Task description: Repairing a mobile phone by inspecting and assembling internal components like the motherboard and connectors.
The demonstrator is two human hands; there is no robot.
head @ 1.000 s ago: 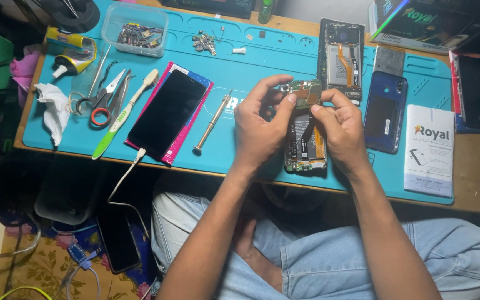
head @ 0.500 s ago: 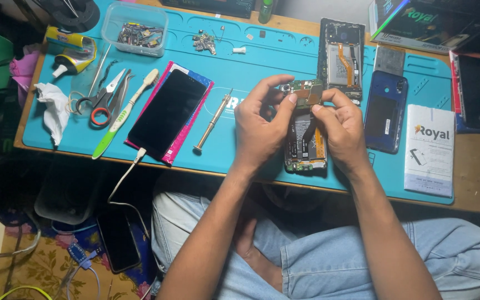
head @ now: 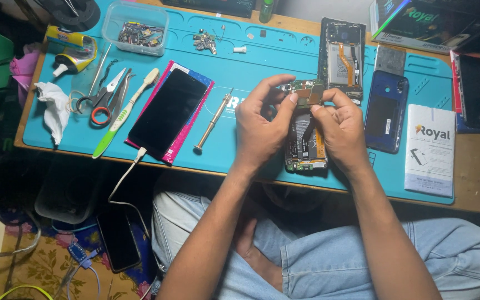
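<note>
Between both hands, circuit board [head: 308, 91] half hidden, opened phone [head: 305, 145] partly covered

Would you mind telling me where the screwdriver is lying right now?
In the head view the screwdriver lies on the blue mat, just left of the left hand and right of the black phone.

Small green-and-gold circuit board [head: 305, 91] pinched up mid-frame, just above centre — tilted flat-ish, right over the opened black phone body [head: 305, 141] lying on the mat.
</note>
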